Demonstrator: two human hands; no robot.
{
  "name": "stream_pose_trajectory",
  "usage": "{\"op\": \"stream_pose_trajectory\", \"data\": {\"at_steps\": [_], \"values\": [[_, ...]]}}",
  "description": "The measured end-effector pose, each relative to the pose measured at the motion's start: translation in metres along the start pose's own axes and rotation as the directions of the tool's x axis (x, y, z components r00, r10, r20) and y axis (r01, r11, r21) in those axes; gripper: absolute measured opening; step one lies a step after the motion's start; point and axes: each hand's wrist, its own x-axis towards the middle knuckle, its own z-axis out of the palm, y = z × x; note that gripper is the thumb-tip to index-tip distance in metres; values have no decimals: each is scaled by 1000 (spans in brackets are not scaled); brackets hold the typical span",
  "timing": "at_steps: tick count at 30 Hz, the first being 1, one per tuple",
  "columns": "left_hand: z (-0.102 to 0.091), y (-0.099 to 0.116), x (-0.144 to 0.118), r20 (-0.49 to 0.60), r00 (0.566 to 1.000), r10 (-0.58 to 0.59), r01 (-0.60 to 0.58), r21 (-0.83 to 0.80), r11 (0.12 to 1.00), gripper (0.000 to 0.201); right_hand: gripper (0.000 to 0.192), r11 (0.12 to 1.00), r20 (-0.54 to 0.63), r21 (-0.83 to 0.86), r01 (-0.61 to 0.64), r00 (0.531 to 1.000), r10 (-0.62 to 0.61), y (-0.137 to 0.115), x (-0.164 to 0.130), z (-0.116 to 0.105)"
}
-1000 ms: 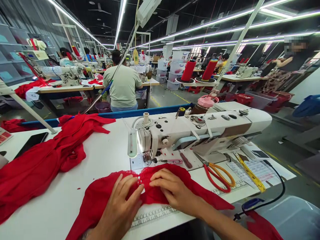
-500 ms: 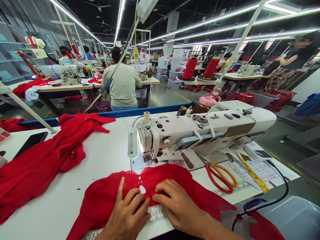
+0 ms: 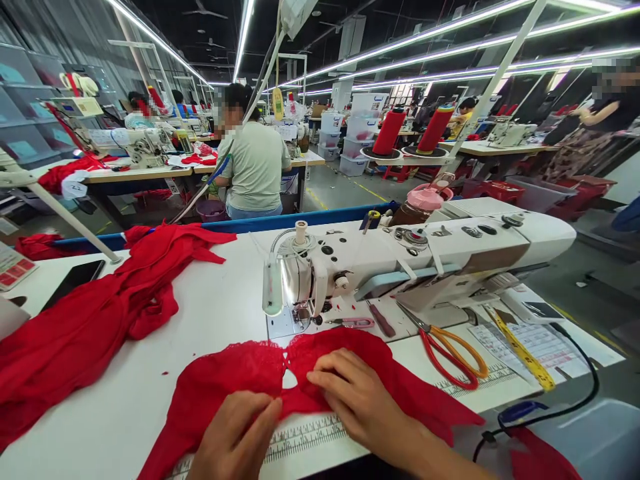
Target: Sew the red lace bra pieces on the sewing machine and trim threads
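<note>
Red lace garment [image 3: 260, 373] lies crosswise under your hands — left hand [image 3: 235, 437] curled, pinching near edge; right hand [image 3: 357, 400] flat, pressing centre, nearer sewing machine [image 3: 400, 260].

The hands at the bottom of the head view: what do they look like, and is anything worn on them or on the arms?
Both are bare. The left hand and the right hand wear no gloves, and no rings or watch can be seen. The right forearm is uncovered up to the picture's edge, with no sleeve in view. Only the wrist of the left arm shows, also without a sleeve. The fingernails look short and unpainted.
</note>
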Motion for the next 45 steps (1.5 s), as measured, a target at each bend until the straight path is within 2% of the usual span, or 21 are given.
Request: {"op": "stream_pose_trajectory", "data": {"at_steps": [3,6,10,17,21,23,25,28,32,35,37,39,41,42,43,45], "values": [[3,-10,4,119,991,-58,64,-49,997,31,26,1000,75,22,13,997,-15,5,9,5],[11,-21,2,213,976,-47,22,119,993,38,34,999,209,28,-28,978,22,10,13,8],[11,-33,-9,337,936,-105,11,269,963,59,49,997,280,35,-69,958,57,18,10,5],[6,-36,-13,369,923,-108,0,280,960,64,54,996,294,31,-83,953,70,19,7,5],[8,-35,-13,356,928,-108,10,267,964,64,58,990,308,95,-100,949,66,19,10,-6],[7,-35,-13,349,931,-110,21,250,968,63,50,984,272,135,-118,959,78,20,11,-15],[6,-34,-12,338,935,-110,31,230,973,60,36,987,179,111,-115,979,94,24,11,-23],[4,-32,-4,295,949,-114,54,203,978,52,29,993,48,-70,-90,994,94,31,11,-25],[5,-27,13,219,969,-113,86,132,988,35,31,930,7,-353,-104,993,114,42,14,-15],[12,-22,21,192,972,-138,120,103,987,29,30,906,-12,-407,-118,992,124,49,20,-9],[18,-21,23,181,970,-160,142,108,984,36,20,900,-26,-420,-115,993,115,49,25,-9],[23,-21,24,169,966,-195,174,133,976,58,15,898,-48,-427,-109,994,98,40,26,-11],[27,-20,28,182,955,-234,209,148,967,80,17,896,-88,-433,-98,994,66,20,20,-13],[27,-19,30,196,949,-248,223,143,964,81,17,895,-102,-438,-78,994,36,8,14,-12],[27,-18,32,212,945,-248,225,129,966,72,18,895,-117,-445,-38,993,-17,-5,6,-9],[23,-14,35,206,958,-200,182,104,978,39,18,886,-75,-448,116,983,-166,-28,-14,-1]]}}
